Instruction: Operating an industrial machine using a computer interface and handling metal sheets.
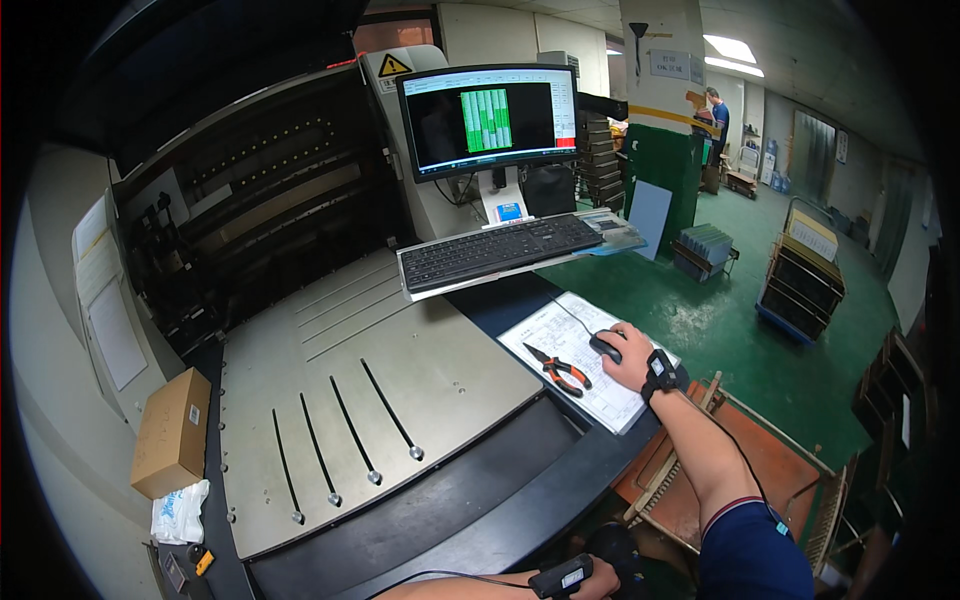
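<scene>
My right hand (627, 355) rests over a black computer mouse (605, 345), its fingers wrapped round it. The mouse sits on a printed sheet (612, 405) at the right end of the machine's front ledge. Beside it, to the left, lie pliers (558, 370) with orange and black handles, touching neither hand. At the bottom edge my left hand (597, 580) hangs low in front of the machine. Its fingers are mostly out of sight, so what they do is unclear. Each wrist wears a black strapped device with a cable.
A monitor (490, 120) with a green panel layout stands above a keyboard (500, 250) on a tray. The slotted metal machine bed (420, 380) spreads left. A cardboard box (172, 430) sits at its left side. A brown cart (735, 460) stands near right; a person (717, 125) is far back.
</scene>
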### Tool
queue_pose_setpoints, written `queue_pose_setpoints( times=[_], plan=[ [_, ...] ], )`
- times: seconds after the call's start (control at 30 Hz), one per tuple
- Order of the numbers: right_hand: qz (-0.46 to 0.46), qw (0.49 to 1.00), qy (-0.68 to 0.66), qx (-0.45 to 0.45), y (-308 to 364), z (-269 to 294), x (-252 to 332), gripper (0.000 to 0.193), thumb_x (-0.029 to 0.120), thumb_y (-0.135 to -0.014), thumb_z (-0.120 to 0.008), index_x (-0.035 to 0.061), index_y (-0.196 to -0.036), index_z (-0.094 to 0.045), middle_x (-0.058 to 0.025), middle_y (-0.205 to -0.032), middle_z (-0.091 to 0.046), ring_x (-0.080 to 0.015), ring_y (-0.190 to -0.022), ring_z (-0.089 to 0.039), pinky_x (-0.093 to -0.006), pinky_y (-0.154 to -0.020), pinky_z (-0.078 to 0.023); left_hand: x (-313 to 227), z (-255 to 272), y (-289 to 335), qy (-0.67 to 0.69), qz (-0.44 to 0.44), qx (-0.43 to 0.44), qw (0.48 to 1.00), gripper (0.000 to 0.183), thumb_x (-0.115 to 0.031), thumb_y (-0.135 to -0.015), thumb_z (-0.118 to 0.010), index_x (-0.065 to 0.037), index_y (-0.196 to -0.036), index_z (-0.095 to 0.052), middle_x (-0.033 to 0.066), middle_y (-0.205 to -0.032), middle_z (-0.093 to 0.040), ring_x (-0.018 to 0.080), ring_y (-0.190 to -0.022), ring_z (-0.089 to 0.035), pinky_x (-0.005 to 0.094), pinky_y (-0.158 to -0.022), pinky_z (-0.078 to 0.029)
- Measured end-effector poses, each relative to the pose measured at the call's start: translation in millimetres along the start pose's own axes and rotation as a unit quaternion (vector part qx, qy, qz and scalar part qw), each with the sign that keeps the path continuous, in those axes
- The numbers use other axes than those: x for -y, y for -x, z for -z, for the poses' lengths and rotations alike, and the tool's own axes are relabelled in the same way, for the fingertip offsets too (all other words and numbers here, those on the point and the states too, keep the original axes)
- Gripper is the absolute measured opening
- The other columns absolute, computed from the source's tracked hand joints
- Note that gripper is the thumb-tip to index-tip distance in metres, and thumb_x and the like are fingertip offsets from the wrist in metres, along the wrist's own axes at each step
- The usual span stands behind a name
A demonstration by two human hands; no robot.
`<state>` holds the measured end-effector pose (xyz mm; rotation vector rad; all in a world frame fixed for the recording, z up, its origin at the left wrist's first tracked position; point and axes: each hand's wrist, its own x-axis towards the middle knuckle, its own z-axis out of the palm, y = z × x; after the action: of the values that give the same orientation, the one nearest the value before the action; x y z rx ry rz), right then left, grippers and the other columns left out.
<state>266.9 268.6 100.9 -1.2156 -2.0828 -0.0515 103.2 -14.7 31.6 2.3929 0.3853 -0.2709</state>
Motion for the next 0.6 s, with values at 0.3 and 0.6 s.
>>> queue_pose_setpoints(
  times=[0.3, 0.6],
  plan=[
    [-0.017, 1.0, 0.018, 0.011, -1.1, -0.5, -1.1, 0.039, 0.02, -0.073, -0.067, 0.0142, -0.112, -0.067, -0.0136, -0.115, -0.057, -0.0344, -0.103, -0.058, -0.043, -0.091, -0.049, -5.2, -10.2, -5.5, -0.091, 0.037, -0.033, 0.995, 0.025, -0.039, -0.081, -0.061, -0.017, -0.082, -0.073, 0.009, -0.073, -0.067, 0.0308, -0.069, -0.066, 0.0474, -0.061, -0.052],
    [-0.013, 1.0, 0.008, 0.011, -0.8, 0.4, -0.7, 0.038, 0.019, -0.074, -0.067, 0.0139, -0.112, -0.067, -0.0136, -0.114, -0.057, -0.0345, -0.102, -0.059, -0.0425, -0.089, -0.05, -6.2, -8.3, -4.0, -0.083, 0.028, -0.04, 0.995, 0.025, -0.04, -0.082, -0.062, -0.017, -0.083, -0.073, 0.0098, -0.075, -0.068, 0.0315, -0.071, -0.067, 0.0469, -0.063, -0.052]
  ],
)
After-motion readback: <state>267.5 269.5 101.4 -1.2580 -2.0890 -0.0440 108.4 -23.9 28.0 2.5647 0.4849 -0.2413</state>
